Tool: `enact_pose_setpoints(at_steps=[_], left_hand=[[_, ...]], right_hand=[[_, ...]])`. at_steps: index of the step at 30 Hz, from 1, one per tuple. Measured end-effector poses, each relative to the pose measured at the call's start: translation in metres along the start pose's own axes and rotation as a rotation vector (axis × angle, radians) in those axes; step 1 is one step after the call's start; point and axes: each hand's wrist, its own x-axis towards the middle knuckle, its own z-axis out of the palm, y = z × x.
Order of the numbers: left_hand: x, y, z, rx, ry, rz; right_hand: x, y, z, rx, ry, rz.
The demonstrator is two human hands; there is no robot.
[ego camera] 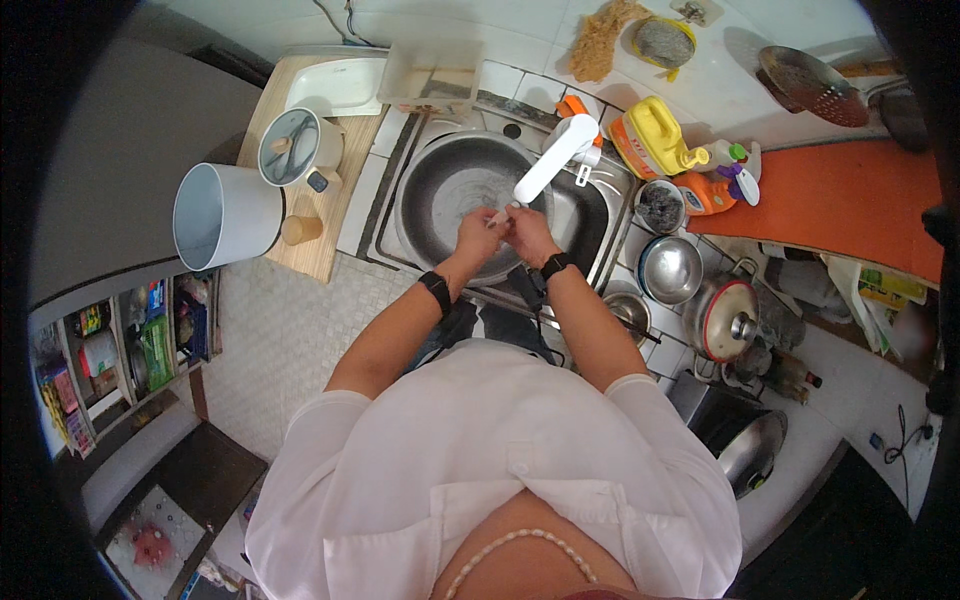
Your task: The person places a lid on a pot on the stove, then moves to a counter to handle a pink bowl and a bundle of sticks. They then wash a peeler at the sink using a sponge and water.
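Observation:
Over a large round metal basin (442,187) set in the sink, my left hand (481,238) and my right hand (529,234) meet with bent fingers. Between their fingertips is a small whitish item (498,218), too small to name; both hands seem to touch it. Just above them ends the spout of a white faucet (556,159). Whether water runs from it cannot be made out. The basin has a dark inner wall and a paler bottom. Each wrist wears a black band.
Left of the sink, a wooden board (330,225) bears a white tray (337,86), a cream pot (289,146) and a white bucket (225,217). To the right stand a yellow jug (651,135), an orange spray bottle (705,193), metal bowls (671,270) and a lidded pot (724,319).

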Motion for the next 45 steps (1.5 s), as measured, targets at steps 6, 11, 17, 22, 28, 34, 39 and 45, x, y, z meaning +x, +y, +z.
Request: enact_pose_setpoints(at_steps=[6,11,17,22,28,34,39,45], left_hand=[[-0.009,0.004,-0.016,0.164,0.014,0.108],[-0.011,0.003,-0.017,0.020,-0.010,0.085],[0.012,0.018,-0.009,0.300,0.108,0.375],[0.023,0.046,0.000,0.414,0.067,0.448],[0.017,0.050,-0.007,0.453,0.145,0.570],[-0.008,0.037,-0.054,0.243,0.178,0.404],[-0.047,0.045,-0.103,-0.218,0.163,0.130],[-0.083,0.060,-0.141,-0.536,0.096,0.215]], right_hand=[[0.000,0.010,0.002,0.103,-0.001,-0.068],[-0.011,0.003,0.012,0.098,0.011,-0.077],[-0.009,-0.021,-0.008,-0.179,0.139,-0.104],[0.014,-0.042,-0.048,-0.492,0.527,-0.363],[0.027,-0.075,-0.068,-0.530,0.638,-0.371],[0.029,-0.097,-0.084,-0.531,0.432,-0.290],[0.019,-0.107,-0.088,-0.423,0.374,-0.359],[-0.026,-0.086,-0.068,-0.655,0.541,-0.554]])
